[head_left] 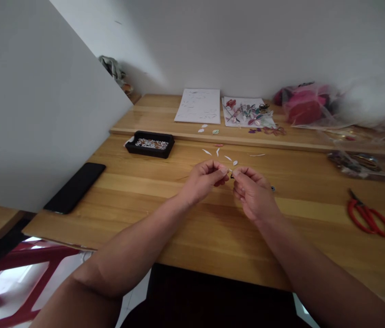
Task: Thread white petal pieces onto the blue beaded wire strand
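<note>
From where I stand, both bare hands meet over the middle of the pale, striped wooden table (pixel 144 200), nearer the step up to its raised back ledge than its front edge. Between their fingertips is a tiny pale sliver (pixel 230 170), too small for me to tell what it is made of. It seems to lie crosswise, roughly along the table's front edge, bridging the narrow gap from one hand to the other, so neither is clearly nearer.

The left hand (pixel 206 176) comes in from the table's front left, thumb and forefinger pinched together at the sliver's left end, the other fingers curled beneath. The right hand (pixel 254 193) slants in from the front right and mirrors it, thumb tip against a bent forefinger at the other end. Both grips look narrow and closed on the sliver, though the fingers hide most of it. Both forearms angle inward, wrists low over the wood.

Just beyond the fingertips, towards the back ledge, lie several thin white petal-shaped pieces (pixel 206 151) and a slim red leaf-shaped piece (pixel 218 145). A small dark round piece (pixel 272 188) sits just beside the right hand. Towards the table's left edge stands a black rectangular tray (pixel 149 154) of mixed beads (pixel 151 144); towards the right edge lie red-handled scissors (pixel 369 218), well apart from the hands.
</note>
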Demonstrator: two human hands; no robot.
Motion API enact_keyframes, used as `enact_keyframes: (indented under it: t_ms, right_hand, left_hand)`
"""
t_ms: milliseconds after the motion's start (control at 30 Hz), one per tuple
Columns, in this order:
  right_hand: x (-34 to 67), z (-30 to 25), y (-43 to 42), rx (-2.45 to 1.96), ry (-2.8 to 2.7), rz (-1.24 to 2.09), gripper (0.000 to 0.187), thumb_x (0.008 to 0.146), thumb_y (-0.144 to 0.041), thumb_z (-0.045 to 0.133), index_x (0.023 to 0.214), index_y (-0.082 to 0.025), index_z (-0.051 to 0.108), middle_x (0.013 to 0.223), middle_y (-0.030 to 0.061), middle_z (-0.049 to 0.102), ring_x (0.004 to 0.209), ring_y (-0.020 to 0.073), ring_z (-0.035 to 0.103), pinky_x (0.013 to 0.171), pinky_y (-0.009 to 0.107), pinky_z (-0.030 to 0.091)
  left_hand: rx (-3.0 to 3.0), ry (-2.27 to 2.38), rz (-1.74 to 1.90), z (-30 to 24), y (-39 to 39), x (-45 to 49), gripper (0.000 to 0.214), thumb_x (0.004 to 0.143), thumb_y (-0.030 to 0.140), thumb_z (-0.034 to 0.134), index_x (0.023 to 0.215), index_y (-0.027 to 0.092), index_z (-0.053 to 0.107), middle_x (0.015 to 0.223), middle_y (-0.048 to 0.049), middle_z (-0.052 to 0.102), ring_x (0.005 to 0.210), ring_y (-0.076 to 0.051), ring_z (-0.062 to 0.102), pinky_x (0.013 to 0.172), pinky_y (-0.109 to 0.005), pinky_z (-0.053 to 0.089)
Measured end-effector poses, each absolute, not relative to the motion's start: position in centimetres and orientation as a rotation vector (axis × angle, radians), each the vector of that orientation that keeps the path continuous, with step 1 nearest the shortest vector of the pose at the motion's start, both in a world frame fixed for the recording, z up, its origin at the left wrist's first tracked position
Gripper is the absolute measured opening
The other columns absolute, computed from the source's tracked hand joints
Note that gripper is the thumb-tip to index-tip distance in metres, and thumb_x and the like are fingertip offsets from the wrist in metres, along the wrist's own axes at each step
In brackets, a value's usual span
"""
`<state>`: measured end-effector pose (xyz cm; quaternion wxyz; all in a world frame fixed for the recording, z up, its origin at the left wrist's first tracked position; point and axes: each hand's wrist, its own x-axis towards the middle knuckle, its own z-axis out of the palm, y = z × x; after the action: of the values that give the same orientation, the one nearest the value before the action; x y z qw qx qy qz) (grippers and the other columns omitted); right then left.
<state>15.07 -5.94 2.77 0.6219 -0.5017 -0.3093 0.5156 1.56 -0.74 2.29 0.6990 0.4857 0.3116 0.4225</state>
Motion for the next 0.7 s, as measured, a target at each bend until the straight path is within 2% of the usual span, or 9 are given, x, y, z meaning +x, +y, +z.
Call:
enact_keyframes:
  t_ms: [167,367,700]
  right_hand:
    - [15.05,2.88,-6.01,-1.163,-0.725,1.157,0.023,0.069,-0.034,0.081,0.070,-0.022,0.061,0.047,-0.0098,0.040,0.041,0.0049,0.026,0.039,0.021,0.019]
    - [14.84,3.00,-6.03,-1.176,-0.731,1.150,0.024,0.067,-0.034,0.083,0.070,-0.022,0.064,0.048,-0.0091,0.043,0.040,0.0046,0.026,0.038,0.022,0.018]
    - [14.97,2.83,-6.01,-1.178,-0.760,1.111,0.024,0.065,-0.036,0.086,0.072,-0.020,0.069,0.051,-0.0070,0.050,0.040,0.0042,0.027,0.039,0.023,0.019]
  left_hand:
    - [1.177,0.698,0.961,2.48,-0.76,1.46,0.024,0.078,0.036,0.076,0.081,0.015,0.064,0.072,-0.0016,0.066,0.065,-0.009,0.057,0.066,-0.026,0.046]
    - [1.259,0.708,1.009,2.51,-0.65,1.35,0.026,0.079,0.038,0.075,0.076,0.015,0.064,0.069,-0.0011,0.064,0.062,-0.009,0.054,0.066,-0.026,0.046]
    - [1.235,0.718,1.006,2.64,-0.82,1.50,0.024,0.078,0.036,0.076,0.076,0.015,0.064,0.068,-0.0009,0.064,0.062,-0.009,0.054,0.065,-0.026,0.047]
